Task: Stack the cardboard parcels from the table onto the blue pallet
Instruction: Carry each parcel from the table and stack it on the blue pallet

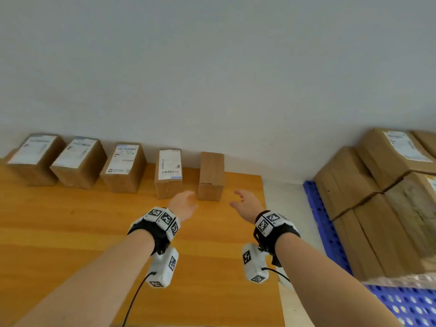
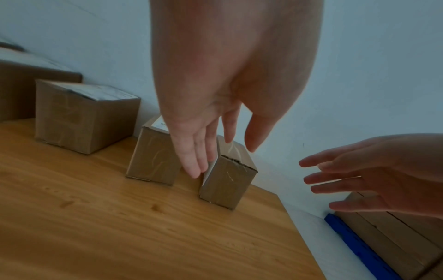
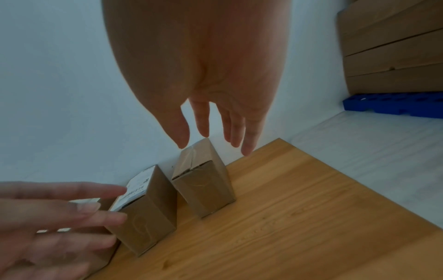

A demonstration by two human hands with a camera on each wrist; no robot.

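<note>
Several cardboard parcels stand in a row along the wall on the wooden table [image 1: 70, 232]. The rightmost one is a plain brown parcel [image 1: 211, 175] [image 2: 230, 180] [image 3: 203, 185] with no label on top. Beside it stands a labelled parcel [image 1: 168, 173] [image 2: 154, 161] [image 3: 143, 214]. My left hand [image 1: 185, 204] [image 2: 210, 132] hovers just left of the plain parcel, fingers straight, holding nothing. My right hand [image 1: 245, 201] [image 3: 213, 128] hovers just right of it, fingers spread, empty. The blue pallet [image 1: 330, 239] [image 3: 393, 106] lies on the floor at the right and carries stacked parcels [image 1: 377, 197].
Three more labelled parcels [image 1: 77, 161] stand further left along the wall. The table's right edge ends close to the plain parcel, with a strip of pale floor [image 1: 285, 208] between table and pallet. A white wall runs behind everything.
</note>
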